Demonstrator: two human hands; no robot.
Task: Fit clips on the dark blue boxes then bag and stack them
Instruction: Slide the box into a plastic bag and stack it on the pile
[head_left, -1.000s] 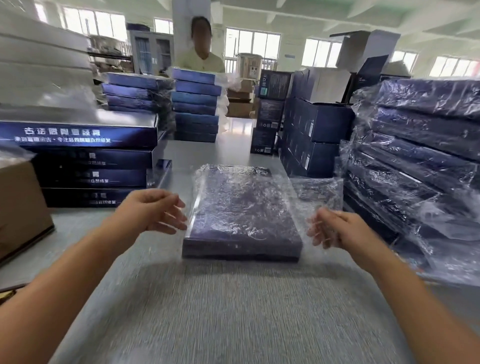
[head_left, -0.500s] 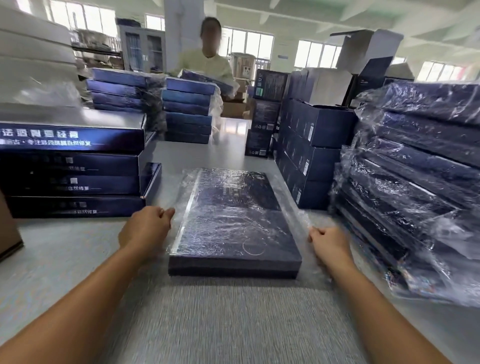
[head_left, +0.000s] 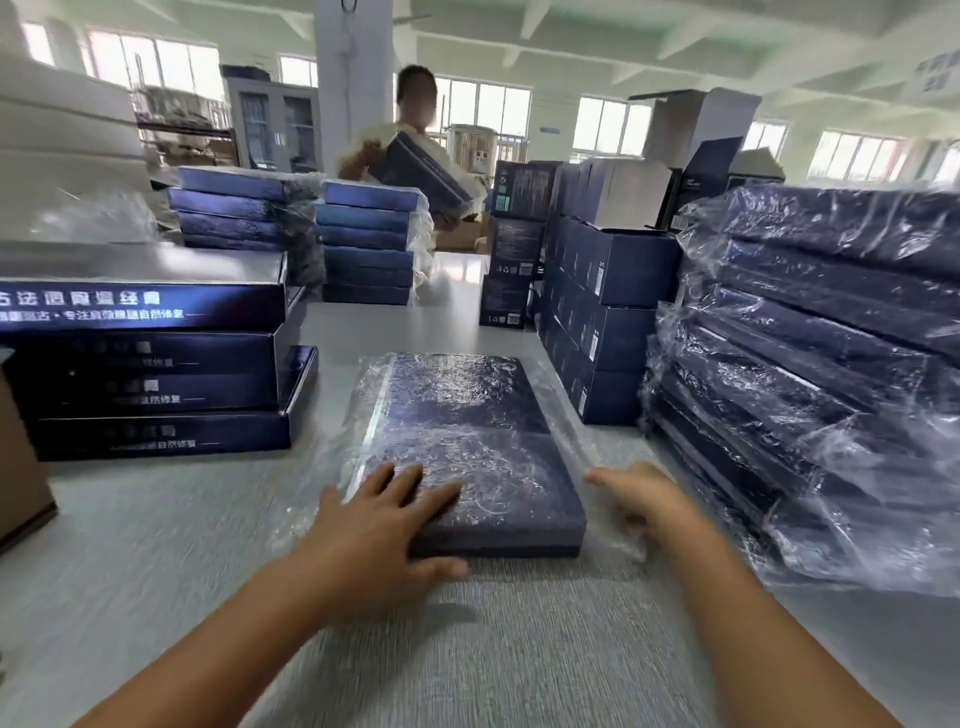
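left grip flat on bagged box | right grip released at box's right edge

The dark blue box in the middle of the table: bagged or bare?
Bagged. Crinkled clear plastic covers the box, with loose film spilling past both long sides. Left hand lies flat on it.

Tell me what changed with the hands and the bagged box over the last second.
The left hand left the bag's left edge and now lies flat, fingers spread, on the near left corner of the bagged box. The right hand, which pinched the plastic at the right edge, has loosened beside it; its grip is too blurred to judge. The box stayed flat on the table, and the stacks around it did not move.
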